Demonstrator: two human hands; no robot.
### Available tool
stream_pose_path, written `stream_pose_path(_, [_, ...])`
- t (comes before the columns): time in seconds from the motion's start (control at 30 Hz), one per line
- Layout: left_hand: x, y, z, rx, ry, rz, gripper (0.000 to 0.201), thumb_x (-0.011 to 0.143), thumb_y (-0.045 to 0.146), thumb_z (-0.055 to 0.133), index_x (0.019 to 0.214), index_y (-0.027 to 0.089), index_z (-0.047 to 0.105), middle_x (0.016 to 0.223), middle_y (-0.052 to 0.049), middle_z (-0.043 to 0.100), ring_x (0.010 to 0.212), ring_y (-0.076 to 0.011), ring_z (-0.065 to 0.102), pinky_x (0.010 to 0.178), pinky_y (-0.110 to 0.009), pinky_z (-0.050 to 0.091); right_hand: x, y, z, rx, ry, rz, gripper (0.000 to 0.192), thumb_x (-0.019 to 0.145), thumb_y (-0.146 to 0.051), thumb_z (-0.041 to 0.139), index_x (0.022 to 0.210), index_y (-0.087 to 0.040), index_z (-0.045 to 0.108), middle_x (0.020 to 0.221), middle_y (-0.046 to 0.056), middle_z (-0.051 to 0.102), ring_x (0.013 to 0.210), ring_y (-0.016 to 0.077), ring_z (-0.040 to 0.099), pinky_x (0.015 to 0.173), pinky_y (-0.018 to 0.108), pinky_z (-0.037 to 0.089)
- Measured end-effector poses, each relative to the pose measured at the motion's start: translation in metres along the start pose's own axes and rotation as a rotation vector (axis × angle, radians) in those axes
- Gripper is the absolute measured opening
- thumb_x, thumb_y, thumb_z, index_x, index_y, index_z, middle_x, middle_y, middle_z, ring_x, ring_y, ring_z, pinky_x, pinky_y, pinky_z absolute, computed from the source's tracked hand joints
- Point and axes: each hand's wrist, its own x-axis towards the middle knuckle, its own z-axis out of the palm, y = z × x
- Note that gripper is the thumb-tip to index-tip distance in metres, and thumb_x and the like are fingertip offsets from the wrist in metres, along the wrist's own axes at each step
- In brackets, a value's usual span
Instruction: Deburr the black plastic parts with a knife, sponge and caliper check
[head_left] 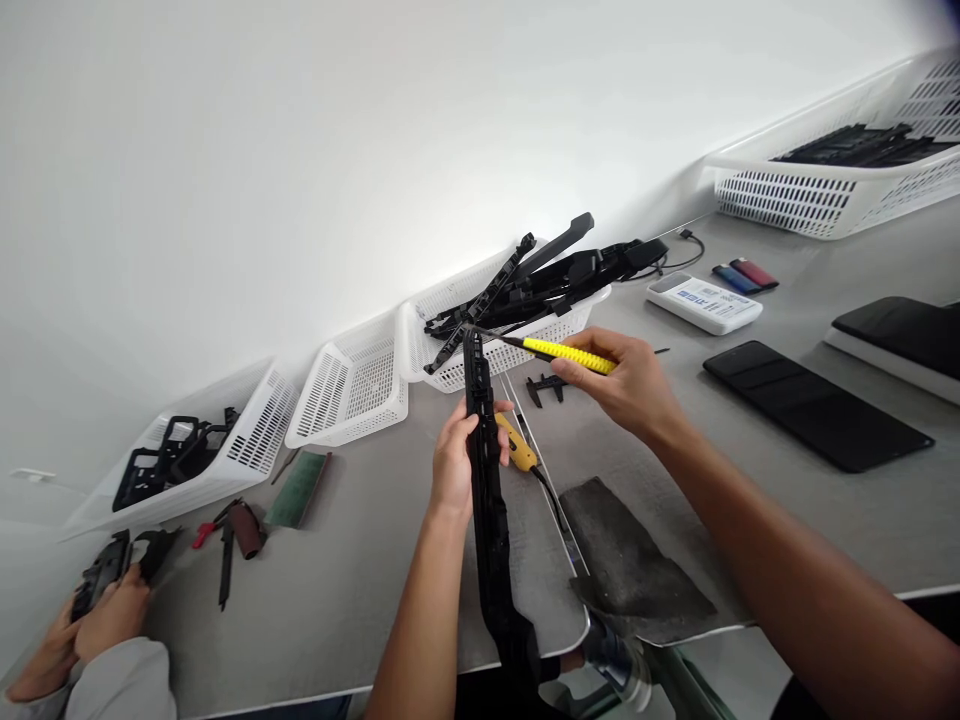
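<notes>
My left hand grips a long black plastic part around its upper half and holds it upright over the grey table. My right hand holds a yellow-handled knife, whose thin blade tip touches the top end of the black part. A yellow tool with a black cord lies on the table just behind my left hand.
Several white baskets line the wall: one with long black parts, one with nothing visible inside, one with black frames, one far right. Black calipers, a grey cloth, a dark tablet. Another person's hands hold a black part at lower left.
</notes>
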Motion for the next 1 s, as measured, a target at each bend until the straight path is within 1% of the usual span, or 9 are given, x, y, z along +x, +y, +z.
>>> stream_pose_path(0.13, [0.003,-0.003,-0.003,0.013,0.042,0.018,0.029,0.09,0.03,0.068,0.114,0.015,0.074,0.099,-0.011,0.078,0.074,-0.0189,0.069,0.061,-0.029,0.052,-0.004,-0.001,0.009,-0.042,-0.11,-0.144,0.031,0.088,-0.048,0.08,0.102,-0.021,0.075,0.094,0.007,0.077,0.079,0.0217,0.065,0.068,0.032,0.046])
stream_pose_path(0.23, [0.005,-0.006,-0.005,0.033,0.122,0.046,0.028,0.09,0.036,0.075,0.108,0.015,0.076,0.092,-0.008,0.078,0.078,-0.0191,0.071,0.068,-0.029,0.054,-0.006,0.001,0.014,-0.082,-0.195,-0.222,0.023,0.09,-0.041,0.077,0.101,-0.021,0.076,0.093,0.005,0.076,0.078,0.0199,0.064,0.07,0.031,0.046])
stream_pose_path(0.37, [0.005,-0.008,-0.006,0.078,0.182,0.043,0.032,0.09,0.043,0.077,0.103,0.013,0.079,0.099,-0.01,0.08,0.083,-0.019,0.072,0.075,-0.029,0.054,-0.006,0.001,0.015,-0.08,-0.209,-0.237,0.019,0.09,-0.037,0.077,0.1,-0.02,0.076,0.09,0.004,0.075,0.074,0.0182,0.062,0.067,0.03,0.044])
stream_pose_path(0.43, [0.005,-0.007,-0.007,0.097,0.161,0.042,0.029,0.091,0.039,0.073,0.103,0.013,0.081,0.105,-0.012,0.081,0.088,-0.0198,0.073,0.078,-0.029,0.055,-0.006,0.0,0.015,-0.086,-0.192,-0.234,0.018,0.09,-0.036,0.077,0.099,-0.02,0.076,0.09,0.004,0.075,0.075,0.0186,0.062,0.068,0.031,0.044])
stream_pose_path(0.57, [0.005,-0.007,-0.007,0.12,0.144,0.052,0.024,0.088,0.028,0.067,0.101,0.015,0.082,0.107,-0.011,0.082,0.093,-0.0221,0.075,0.083,-0.031,0.056,-0.005,0.001,0.015,-0.071,-0.231,-0.203,0.017,0.089,-0.036,0.077,0.097,-0.021,0.076,0.086,0.003,0.074,0.072,0.0182,0.061,0.066,0.031,0.044])
stream_pose_path(0.7, [0.003,-0.006,-0.002,0.081,0.141,0.037,0.028,0.09,0.032,0.071,0.113,0.017,0.078,0.123,-0.011,0.08,0.091,-0.021,0.075,0.077,-0.03,0.058,-0.004,0.004,0.014,-0.068,-0.197,-0.167,0.021,0.089,-0.04,0.077,0.098,-0.021,0.077,0.088,0.004,0.075,0.073,0.0189,0.061,0.065,0.031,0.043])
stream_pose_path(0.83, [0.001,-0.003,0.002,0.044,0.125,0.016,0.04,0.092,0.039,0.075,0.129,0.023,0.071,0.137,-0.011,0.074,0.082,-0.0172,0.074,0.061,-0.025,0.056,-0.003,0.003,0.011,0.026,-0.259,-0.081,0.027,0.089,-0.045,0.077,0.095,-0.019,0.078,0.084,0.005,0.075,0.07,0.0189,0.061,0.061,0.03,0.042])
stream_pose_path(0.93, [0.0,-0.003,0.001,0.031,0.123,0.018,0.038,0.092,0.041,0.076,0.125,0.023,0.072,0.138,-0.012,0.072,0.077,-0.0148,0.073,0.051,-0.021,0.05,-0.003,0.0,0.009,0.084,-0.293,-0.036,0.032,0.086,-0.049,0.078,0.092,-0.018,0.078,0.079,0.004,0.073,0.068,0.0178,0.06,0.059,0.029,0.041])
stream_pose_path(1.0, [0.0,-0.003,0.0,0.022,0.116,0.013,0.035,0.09,0.037,0.077,0.12,0.021,0.072,0.136,-0.012,0.073,0.075,-0.0141,0.072,0.048,-0.02,0.048,-0.003,-0.001,0.008,0.061,-0.301,-0.016,0.032,0.085,-0.05,0.079,0.088,-0.018,0.077,0.075,0.003,0.071,0.065,0.0166,0.057,0.057,0.029,0.039])
